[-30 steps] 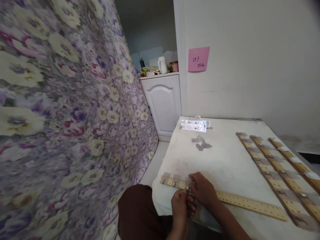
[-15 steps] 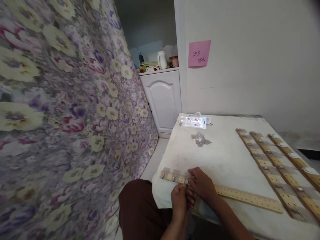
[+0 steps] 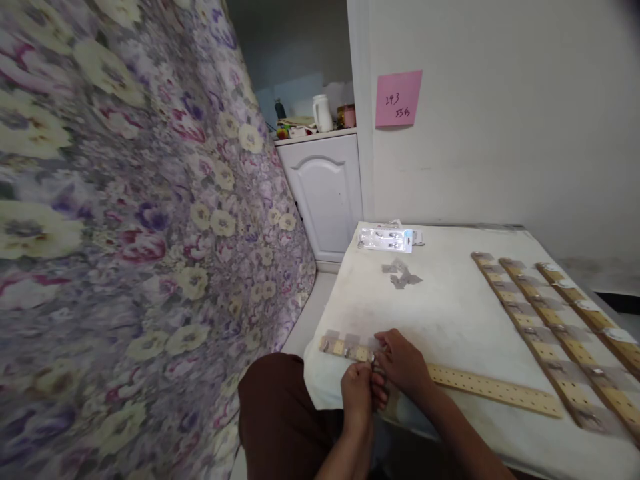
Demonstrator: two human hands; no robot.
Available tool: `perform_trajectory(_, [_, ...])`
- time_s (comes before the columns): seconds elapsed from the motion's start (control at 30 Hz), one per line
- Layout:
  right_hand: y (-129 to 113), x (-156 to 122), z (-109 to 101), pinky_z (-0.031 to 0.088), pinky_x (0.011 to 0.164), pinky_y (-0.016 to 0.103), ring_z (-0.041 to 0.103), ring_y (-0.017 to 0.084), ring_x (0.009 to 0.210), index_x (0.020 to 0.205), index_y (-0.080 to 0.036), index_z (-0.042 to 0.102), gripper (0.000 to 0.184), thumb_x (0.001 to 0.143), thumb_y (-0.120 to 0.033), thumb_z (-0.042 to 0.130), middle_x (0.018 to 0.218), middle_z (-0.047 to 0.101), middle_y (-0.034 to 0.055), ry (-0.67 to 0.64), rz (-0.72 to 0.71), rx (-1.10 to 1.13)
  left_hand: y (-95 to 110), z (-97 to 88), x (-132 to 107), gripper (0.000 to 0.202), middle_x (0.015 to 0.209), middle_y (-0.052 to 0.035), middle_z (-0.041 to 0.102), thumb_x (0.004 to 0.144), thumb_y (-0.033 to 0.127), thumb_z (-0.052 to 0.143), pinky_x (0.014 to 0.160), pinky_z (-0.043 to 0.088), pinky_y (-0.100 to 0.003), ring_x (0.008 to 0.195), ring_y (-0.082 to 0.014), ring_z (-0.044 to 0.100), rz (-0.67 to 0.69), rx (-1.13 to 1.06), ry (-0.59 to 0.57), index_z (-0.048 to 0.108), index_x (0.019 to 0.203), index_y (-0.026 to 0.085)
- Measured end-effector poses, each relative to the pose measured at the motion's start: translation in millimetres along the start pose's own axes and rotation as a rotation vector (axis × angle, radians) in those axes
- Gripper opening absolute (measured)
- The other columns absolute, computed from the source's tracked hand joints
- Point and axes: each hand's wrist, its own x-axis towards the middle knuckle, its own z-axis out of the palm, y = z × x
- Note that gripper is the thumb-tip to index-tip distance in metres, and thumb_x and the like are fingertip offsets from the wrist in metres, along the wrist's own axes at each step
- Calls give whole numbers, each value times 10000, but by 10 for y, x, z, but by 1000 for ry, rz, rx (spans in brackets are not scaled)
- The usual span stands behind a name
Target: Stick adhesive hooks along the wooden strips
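A long pale wooden strip [image 3: 493, 391] with rows of holes lies along the table's near side. Toward its left end sit clear plastic squares [image 3: 333, 338] with small shiny metal pieces [image 3: 347, 352]. My left hand [image 3: 357, 393] is closed at the strip's near edge, its thumb and finger pinching a small shiny metal piece [image 3: 373, 358]. Just right of it, my right hand [image 3: 403, 363] bends over the strip, fingers closed at the edge of another clear plastic square [image 3: 367, 342]. My hands hide the strip's middle and the tips of several fingers.
Several similar wooden strips [image 3: 543, 343] with plastic squares and metal pieces lie on the right of the white-covered table [image 3: 450, 307]. Crumpled grey clear scraps [image 3: 401, 275] and a clear blister pack [image 3: 385, 240] lie farther back. A floral curtain [image 3: 150, 267] hangs at left.
The view has shifted slightly, so the table sits a little higher in the picture. Both hands keep nearly the same place and grip on the strip.
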Motion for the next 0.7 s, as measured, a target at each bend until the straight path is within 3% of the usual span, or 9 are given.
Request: perform_trajectory(0.7, [57,148,-7,405,683,236,593,126,765,1001,-235,590,321,681,-261,604,924,616,5,-121,208,136,29,12,-4,228,467,41,571,714,402,511,276,283,-179,278,-75,448,-12,15,-3,473,657,184])
